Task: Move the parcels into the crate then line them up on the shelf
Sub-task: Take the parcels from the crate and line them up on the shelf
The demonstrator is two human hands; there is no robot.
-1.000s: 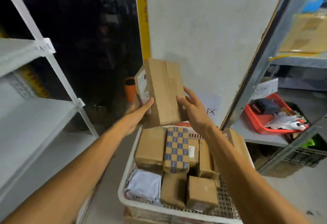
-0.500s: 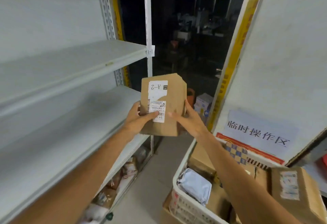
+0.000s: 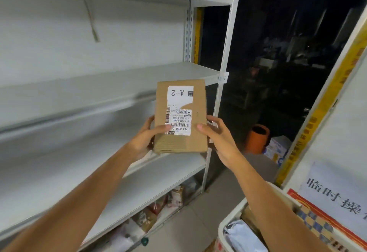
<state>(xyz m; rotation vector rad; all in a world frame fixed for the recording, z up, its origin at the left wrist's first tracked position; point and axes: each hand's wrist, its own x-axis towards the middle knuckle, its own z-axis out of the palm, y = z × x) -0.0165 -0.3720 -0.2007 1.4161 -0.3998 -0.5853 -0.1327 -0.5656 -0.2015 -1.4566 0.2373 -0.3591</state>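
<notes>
Both hands clamp a brown parcel (image 3: 180,116) upright in mid-air, left hand (image 3: 144,139) at its 9 o'clock edge, right hand (image 3: 217,139) at 3 o'clock, before the white shelf (image 3: 111,76).

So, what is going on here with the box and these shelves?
A person holds a cardboard parcel in the air with both hands. The left hand grips its left edge and the right hand its right edge. Its label, marked A-2, faces the camera upside down. The parcel is in front of the white shelf, not yet set down. The crate at lower right holds more parcels.
</notes>
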